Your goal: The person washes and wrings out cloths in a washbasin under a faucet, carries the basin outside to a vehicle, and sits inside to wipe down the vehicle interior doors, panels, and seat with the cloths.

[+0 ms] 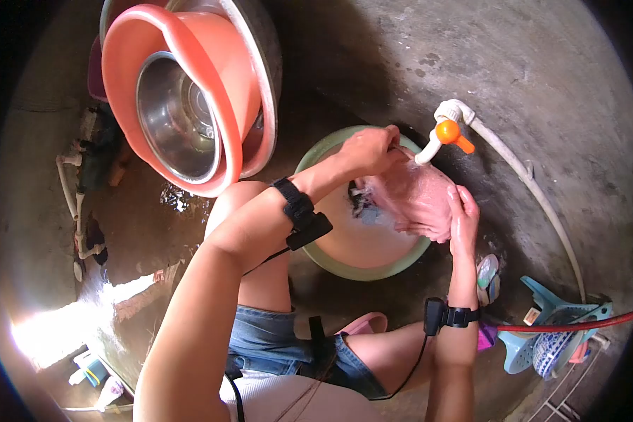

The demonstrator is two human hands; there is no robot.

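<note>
A wet pink cloth (422,193) is stretched between my two hands under the white tap (429,149). My left hand (370,150) grips its upper left edge, fingers curled. On the other side, my right hand (464,214) pinches the right edge, thumb and fingers closed on it. Below the cloth stands a green basin (364,274) of cloudy water. Dark and blue-grey fabric (366,209) shows in the water, partly hidden by the cloth. Water appears to run over the cloth from the tap, which has an orange handle (449,132).
Left of the basin, a steel bowl (163,119) sits inside an orange tub (123,98), against a larger metal basin (271,77). A white pipe (534,179) curves down the concrete wall. Blue plastic stools (519,352), a patterned bowl (547,354) and a red hose (577,325) are at lower right.
</note>
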